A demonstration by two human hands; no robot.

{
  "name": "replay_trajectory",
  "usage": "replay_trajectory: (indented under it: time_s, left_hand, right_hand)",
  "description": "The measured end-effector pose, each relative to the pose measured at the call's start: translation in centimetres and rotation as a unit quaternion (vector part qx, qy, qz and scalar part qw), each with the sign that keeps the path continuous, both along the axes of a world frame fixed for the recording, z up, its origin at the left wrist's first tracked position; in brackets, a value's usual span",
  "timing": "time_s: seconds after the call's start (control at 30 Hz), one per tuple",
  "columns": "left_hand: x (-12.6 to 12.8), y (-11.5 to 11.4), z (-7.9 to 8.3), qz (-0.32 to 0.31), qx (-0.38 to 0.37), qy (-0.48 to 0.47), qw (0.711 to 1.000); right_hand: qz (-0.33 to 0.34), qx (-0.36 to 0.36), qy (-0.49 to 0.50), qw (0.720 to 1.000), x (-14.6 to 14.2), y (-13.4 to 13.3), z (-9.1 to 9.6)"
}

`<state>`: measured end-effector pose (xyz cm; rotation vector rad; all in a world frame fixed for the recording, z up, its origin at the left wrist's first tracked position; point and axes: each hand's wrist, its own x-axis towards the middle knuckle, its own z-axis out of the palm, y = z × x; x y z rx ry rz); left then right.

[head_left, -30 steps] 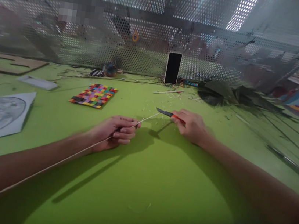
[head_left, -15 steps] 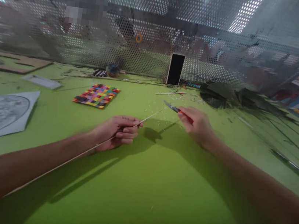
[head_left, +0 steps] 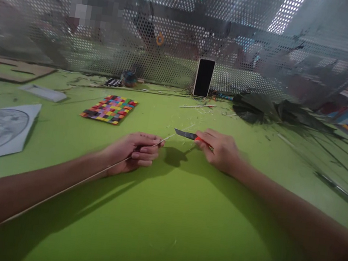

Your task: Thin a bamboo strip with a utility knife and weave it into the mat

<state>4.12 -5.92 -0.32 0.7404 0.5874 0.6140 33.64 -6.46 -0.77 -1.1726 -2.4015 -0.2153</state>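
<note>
My left hand [head_left: 137, 151] is closed around a long thin pale stick [head_left: 65, 191], whose tail runs back along my forearm. The stick's front end points away from me, past the fingertips. In my right hand [head_left: 221, 150] is a knife [head_left: 186, 134] with a dark blade and a red-orange handle, its grip mostly covered by the fingers. The blade's tip lies at the front part of the stick; whether it touches cannot be made out. Pale shavings [head_left: 188, 141] are scattered on the green table [head_left: 161, 223] beneath the blade.
A phone [head_left: 204, 77] stands against the perforated metal screen [head_left: 175, 27]. At left are a colourful woven mat [head_left: 110, 109] and a printed paper [head_left: 2, 132]. Dark leaves [head_left: 255, 107] with long stems lie at right, near a metal rod [head_left: 343, 192]. Another pale stick [head_left: 196, 106] lies before the phone.
My right hand has brought the knife left and slightly down, so the blade now meets the line of the stick near its front. My left hand keeps its hold, nearly still.
</note>
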Motion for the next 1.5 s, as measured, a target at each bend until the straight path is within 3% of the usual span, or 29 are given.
replay_trajectory:
  time_s: [0.87, 1.07, 1.3, 1.5]
  left_hand:
    - [-0.3, 0.1, 0.1, 0.001, -0.007, 0.018, 1.0]
    - [-0.1, -0.6, 0.2, -0.008, 0.005, 0.018, 1.0]
    - [0.3, -0.5, 0.4, -0.016, -0.012, 0.005, 1.0]
    - [0.0, -0.5, 0.2, -0.018, -0.035, -0.013, 0.999]
  right_hand:
    - [-0.075, -0.023, -0.004, 0.997, 3.1, 2.0, -0.4]
    - [-0.134, -0.028, 0.062, 0.989, 5.3, 3.4, 0.6]
    - [-0.063, -0.008, 0.126, 0.99, 2.7, 1.9, 1.1]
    - [0.025, -0.035, 0.042, 0.998, -1.4, -0.6, 0.0]
